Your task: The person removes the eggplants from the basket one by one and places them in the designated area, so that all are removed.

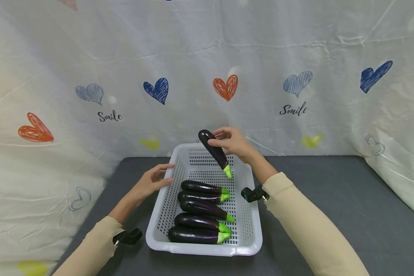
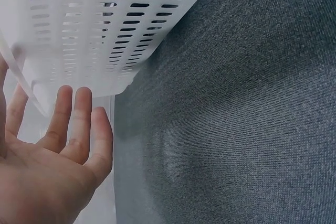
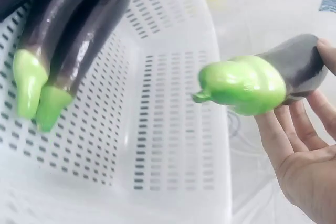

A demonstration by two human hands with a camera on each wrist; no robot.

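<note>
A dark purple eggplant (image 1: 212, 147) with a light green stem end is held up over the far end of a white perforated basket (image 1: 158, 230). My right hand (image 1: 234, 143) grips it between thumb and fingers, its green end pointing down toward me. In the right wrist view, that green cap (image 3: 247, 85) faces the camera. On the basket's left rim rest the thumb and fingertips of my left hand (image 1: 153, 180); in the left wrist view, several fingers (image 2: 79, 124) extend loosely outside the wall. Several more eggplants (image 1: 193, 234) lie crosswise in the basket, green ends to the right.
The basket stands on a dark grey table (image 1: 314, 199). Behind it hangs a pale curtain (image 1: 193, 50) printed with hearts and words. Black wrist devices (image 1: 255, 194) sit on both sleeves.
</note>
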